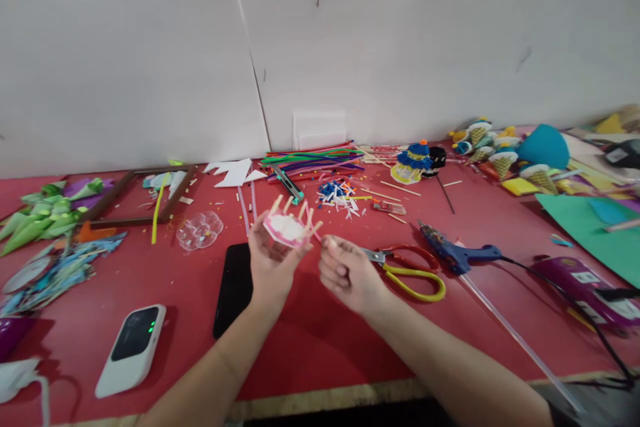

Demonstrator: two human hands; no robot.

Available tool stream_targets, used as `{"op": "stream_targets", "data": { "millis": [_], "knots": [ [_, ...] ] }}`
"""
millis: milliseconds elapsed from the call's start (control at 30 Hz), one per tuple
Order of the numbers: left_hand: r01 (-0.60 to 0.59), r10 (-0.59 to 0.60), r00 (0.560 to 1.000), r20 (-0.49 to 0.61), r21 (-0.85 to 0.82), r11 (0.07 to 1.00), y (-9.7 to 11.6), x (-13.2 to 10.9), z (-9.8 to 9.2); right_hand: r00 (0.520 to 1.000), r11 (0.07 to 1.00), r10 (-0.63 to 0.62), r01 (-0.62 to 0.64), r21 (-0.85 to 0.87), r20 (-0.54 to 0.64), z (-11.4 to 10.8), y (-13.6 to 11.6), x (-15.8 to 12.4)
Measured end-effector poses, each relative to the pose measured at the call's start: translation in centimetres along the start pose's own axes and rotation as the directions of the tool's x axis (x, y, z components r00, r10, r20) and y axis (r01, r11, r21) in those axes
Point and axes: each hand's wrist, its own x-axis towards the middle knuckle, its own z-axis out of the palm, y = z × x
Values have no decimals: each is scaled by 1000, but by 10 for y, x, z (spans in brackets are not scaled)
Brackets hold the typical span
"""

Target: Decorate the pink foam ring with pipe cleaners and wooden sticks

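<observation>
The left hand [273,267] has its fingers curled around a pink-and-white craft piece [286,228] with pale sticks, at ten o'clock from the right hand [350,273], whose fingers pinch closed on a thin pink strip [317,236]. Scissors [407,271] lie at three o'clock.

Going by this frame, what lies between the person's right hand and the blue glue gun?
A pair of scissors with red and yellow handles lies between the right hand and the glue gun, seen in the head view.
</observation>
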Motion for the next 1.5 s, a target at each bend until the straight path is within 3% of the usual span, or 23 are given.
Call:
{"op": "stream_targets", "data": {
  "millis": [67, 167, 267, 400, 467, 567, 633, 733, 833, 933, 1033, 1100, 1200, 1267, 1500],
  "knots": [
    [16, -21, 995, -95, -58, 998, 2, 8, -3, 994, 998, -65, 64, -12, -83, -7, -12, 4],
    [107, -125, 989, -74, -205, 973, 5, 15, -6, 939, 958, -261, 223, -180, -222, -18, -26, 13],
    [288, -274, 958, 88, -320, 903, 7, 14, -7, 881, 902, -387, 301, -308, -273, -25, -30, 18],
    [556, -454, 827, 331, -365, 747, 11, 9, -7, 814, 823, -496, 331, -462, -302, -26, -28, 16],
    [635, -504, 765, 402, -337, 695, 13, 7, -8, 740, 708, -595, 298, -640, -314, -27, -28, 13],
    [689, -534, 704, 468, -267, 674, 15, 5, -9, 625, 489, -728, 188, -852, -280, -31, -32, 12],
    [708, -533, 669, 518, -226, 669, 15, 5, -8, 601, 398, -760, 133, -908, -245, -36, -37, 13],
    [739, -534, 627, 567, -218, 637, 16, 5, -7, 635, 198, -767, 93, -976, -95, -42, -48, 16],
    [787, -562, 574, 596, -213, 579, 21, 6, -7, 680, 40, -729, 152, -988, 75, -35, -64, 15],
    [840, -572, 463, 677, -130, 527, 26, 5, -8, 648, -181, -671, 330, -927, 361, -12, -83, 9],
    [871, -550, 339, 764, -34, 490, 26, 2, -11, 594, -424, -464, 502, -754, 657, 20, -102, 5],
    [881, -539, 275, 796, 15, 472, 24, 0, -14, 594, -494, -266, 593, -636, 760, 39, -111, 6],
    [893, -560, 197, 805, 89, 442, 17, -3, -18, 602, -507, 63, 707, -494, 796, 60, -117, 11],
    [889, -561, 178, 809, 112, 444, 13, -4, -20, 593, -501, 223, 751, -431, 774, 69, -116, 15],
    [869, -506, 153, 849, 128, 478, 5, -6, -24, 575, -499, 433, 794, -347, 694, 86, -111, 19]
  ]
}}
